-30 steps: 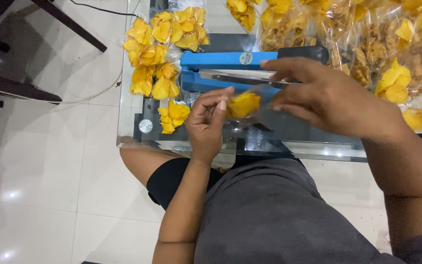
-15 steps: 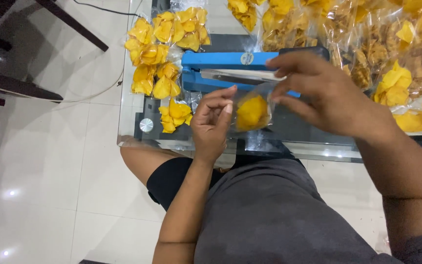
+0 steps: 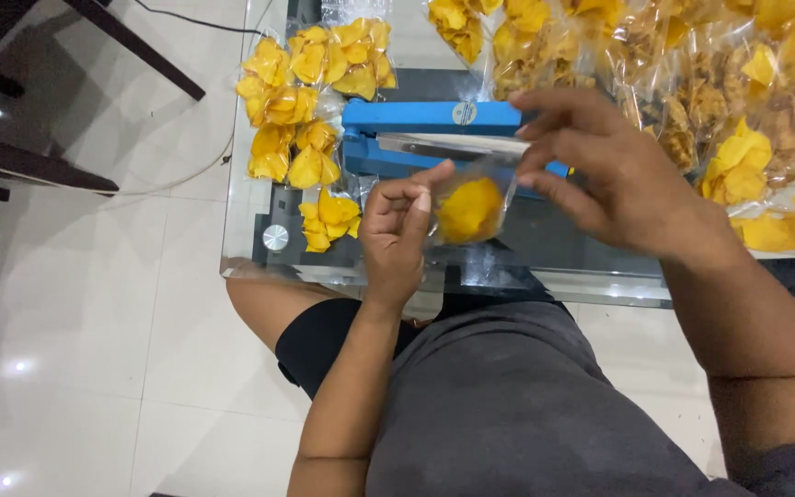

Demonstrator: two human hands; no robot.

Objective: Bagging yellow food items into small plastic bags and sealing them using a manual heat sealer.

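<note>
The small bag (image 3: 473,204) is clear, glossy plastic film. The heat sealer (image 3: 416,129) has a smooth blue painted body and a shiny metal bar. The table (image 3: 250,221) is glass; the floor tiles (image 3: 94,322) gleam.

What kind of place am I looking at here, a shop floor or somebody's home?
Most likely a home or small workroom used for packing snacks. A blue heat sealer sits on a glass table over a tiled floor, with many clear packets of yellow chips piled around. Both hands hold a small chip packet.

Yellow chips (image 3: 469,209) in clear bag; blue sealer (image 3: 416,118) behind.
</note>
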